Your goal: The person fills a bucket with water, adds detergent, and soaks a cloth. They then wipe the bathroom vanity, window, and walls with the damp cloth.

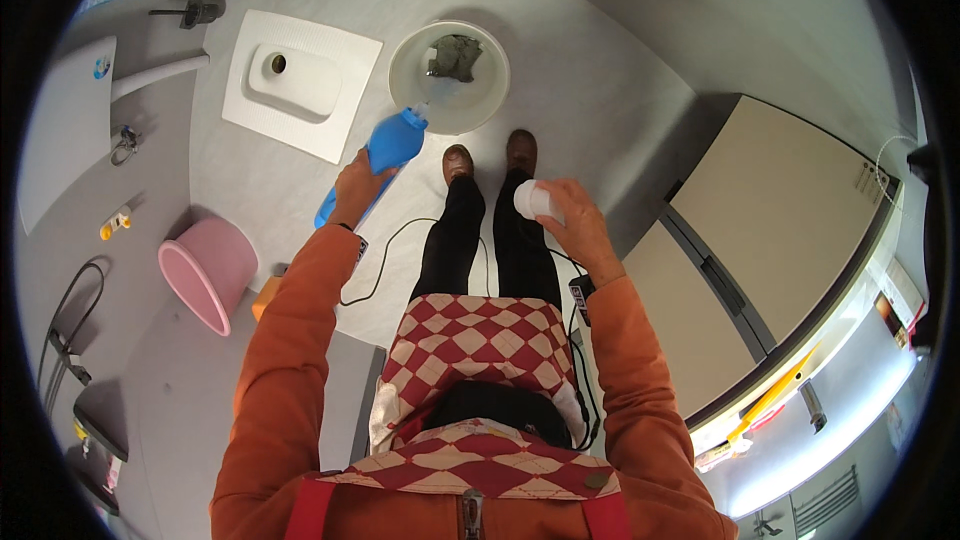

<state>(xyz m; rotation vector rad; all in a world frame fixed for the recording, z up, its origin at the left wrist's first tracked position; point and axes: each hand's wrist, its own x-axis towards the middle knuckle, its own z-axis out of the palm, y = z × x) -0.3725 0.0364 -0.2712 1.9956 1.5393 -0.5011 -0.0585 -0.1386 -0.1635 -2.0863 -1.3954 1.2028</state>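
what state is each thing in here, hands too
Blue bottle: tilted toward white basin, seemingly uncapped
White cap: held apart from the bottle
Left hand: closed around the bottle
Right hand: closed on the cap
White basin: upright, uncovered
Grey cloth: crumpled, inside basin
Pink tub: uncovered, contents unclear
Squat toilet: uncovered
Beige two-door unit: both doors shut

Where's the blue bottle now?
Head view, left of centre: the blue bottle is in the person's left hand, its mouth end at the near-left rim of the white basin.
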